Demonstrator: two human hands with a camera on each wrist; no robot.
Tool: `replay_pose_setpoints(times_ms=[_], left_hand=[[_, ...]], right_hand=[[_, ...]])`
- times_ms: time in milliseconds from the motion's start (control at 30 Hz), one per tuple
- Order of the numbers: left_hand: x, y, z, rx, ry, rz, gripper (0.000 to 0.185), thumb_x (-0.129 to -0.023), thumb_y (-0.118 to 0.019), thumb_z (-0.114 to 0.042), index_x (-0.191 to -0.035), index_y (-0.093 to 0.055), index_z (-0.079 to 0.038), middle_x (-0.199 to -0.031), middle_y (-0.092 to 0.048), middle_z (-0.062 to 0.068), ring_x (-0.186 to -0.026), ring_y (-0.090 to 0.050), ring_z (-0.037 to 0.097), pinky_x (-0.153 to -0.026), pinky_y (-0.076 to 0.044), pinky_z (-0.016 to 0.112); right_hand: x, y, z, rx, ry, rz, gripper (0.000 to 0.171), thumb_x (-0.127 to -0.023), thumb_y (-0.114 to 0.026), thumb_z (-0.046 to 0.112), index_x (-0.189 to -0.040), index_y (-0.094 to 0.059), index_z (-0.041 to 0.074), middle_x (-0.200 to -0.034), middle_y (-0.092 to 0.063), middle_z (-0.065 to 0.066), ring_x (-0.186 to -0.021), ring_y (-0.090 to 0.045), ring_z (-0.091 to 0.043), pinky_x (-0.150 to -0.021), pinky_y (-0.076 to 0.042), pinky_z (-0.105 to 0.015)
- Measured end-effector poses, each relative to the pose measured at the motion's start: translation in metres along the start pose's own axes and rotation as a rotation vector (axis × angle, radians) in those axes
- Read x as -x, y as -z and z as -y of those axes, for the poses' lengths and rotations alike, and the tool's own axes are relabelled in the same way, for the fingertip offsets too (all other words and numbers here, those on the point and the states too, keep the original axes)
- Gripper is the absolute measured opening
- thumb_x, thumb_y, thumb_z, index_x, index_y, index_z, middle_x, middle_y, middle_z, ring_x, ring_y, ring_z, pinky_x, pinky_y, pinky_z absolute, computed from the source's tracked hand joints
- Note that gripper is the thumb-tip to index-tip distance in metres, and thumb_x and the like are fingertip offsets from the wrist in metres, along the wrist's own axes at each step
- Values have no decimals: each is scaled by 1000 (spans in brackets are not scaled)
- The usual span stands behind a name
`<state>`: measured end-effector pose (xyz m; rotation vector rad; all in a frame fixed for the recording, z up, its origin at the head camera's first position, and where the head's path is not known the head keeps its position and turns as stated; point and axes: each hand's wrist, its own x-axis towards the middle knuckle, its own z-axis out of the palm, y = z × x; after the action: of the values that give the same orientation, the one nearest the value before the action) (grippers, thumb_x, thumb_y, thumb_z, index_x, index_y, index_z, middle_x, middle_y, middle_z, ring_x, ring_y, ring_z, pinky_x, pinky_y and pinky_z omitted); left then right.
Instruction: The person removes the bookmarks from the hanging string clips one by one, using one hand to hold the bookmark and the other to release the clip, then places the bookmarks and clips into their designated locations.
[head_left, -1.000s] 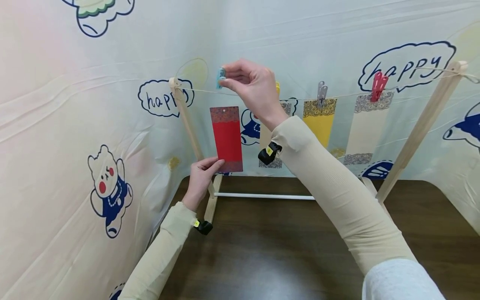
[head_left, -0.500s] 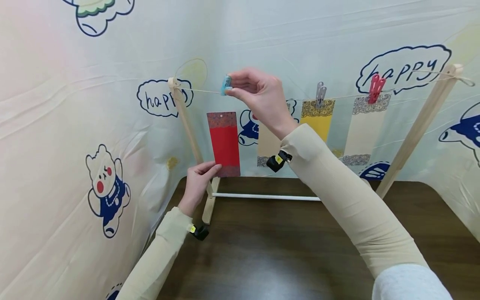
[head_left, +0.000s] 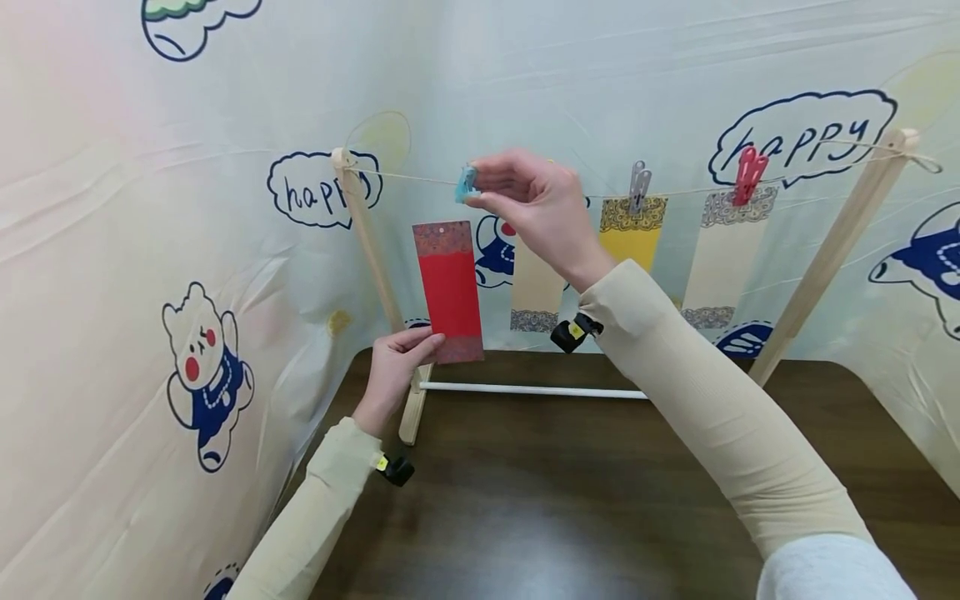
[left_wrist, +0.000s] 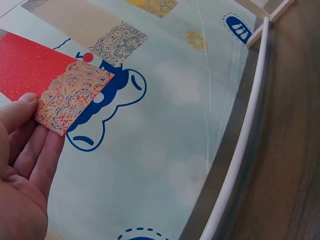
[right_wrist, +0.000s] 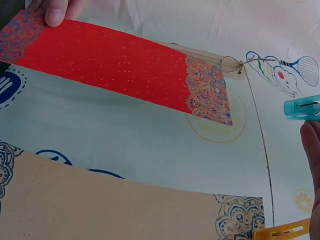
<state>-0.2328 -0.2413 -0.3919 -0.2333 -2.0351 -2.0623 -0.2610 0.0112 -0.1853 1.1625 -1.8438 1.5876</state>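
Note:
My left hand (head_left: 399,360) pinches the bottom corner of a red card (head_left: 447,288) with patterned ends and holds it upright below the string (head_left: 405,177) of a small wooden rack (head_left: 366,242). In the left wrist view the red card (left_wrist: 55,82) lies between thumb and fingers. My right hand (head_left: 528,204) pinches a light blue clothespin (head_left: 465,183) at the string, just right of the card's top. In the right wrist view the blue clothespin (right_wrist: 302,108) sits beside the string, clear of the red card (right_wrist: 120,67).
Further right on the string hang a beige card (head_left: 536,287), a yellow card (head_left: 631,233) under a grey pin (head_left: 639,185), and a pale card (head_left: 723,258) under a red pin (head_left: 746,174). The rack stands on a dark wooden table (head_left: 570,500) against a printed cloth backdrop (head_left: 150,250).
My right hand has carried the blue clothespin down and to the right along the string. The left hand keeps the red card in nearly the same place.

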Motion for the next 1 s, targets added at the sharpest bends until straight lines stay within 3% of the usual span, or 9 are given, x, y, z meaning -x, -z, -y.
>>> replay_pose_setpoints(times_ms=[167,400,733,1000], left_hand=[[4,-1,-1,14,12,9,25,-95,-76,-5,-117,-76,7,-94,-80,-4,-81,-76,11,-80,-63,30],[8,0,1,1,7,25,27,-94,-77,-6,-117,-74,10,-93,-79,-5,-79,-76,11,-80,-63,30],[11,0,7,5,22,40,31,-95,-76,-4,-119,-71,14,-92,-80,-5,-80,-76,10,-81,-62,29],[16,-3,13,-5,36,36,28,-94,-77,-5,-116,-73,13,-93,-80,-4,-83,-75,9,-82,-62,28]], right_hand=[[5,2,-3,21,24,4,28,-91,-76,-5,-119,-72,-4,-116,-77,-13,-101,-77,-20,-91,-60,-31],[16,7,-1,37,63,4,27,-90,-76,-6,-117,-73,-5,-114,-77,-14,-96,-78,-19,-77,-63,-31],[30,15,3,19,105,12,31,-87,-78,-10,-118,-72,-7,-114,-77,-16,-99,-77,-22,-88,-62,-33],[43,22,5,86,87,7,33,-88,-78,-8,-119,-71,-6,-118,-76,-15,-101,-77,-23,-89,-61,-31]])
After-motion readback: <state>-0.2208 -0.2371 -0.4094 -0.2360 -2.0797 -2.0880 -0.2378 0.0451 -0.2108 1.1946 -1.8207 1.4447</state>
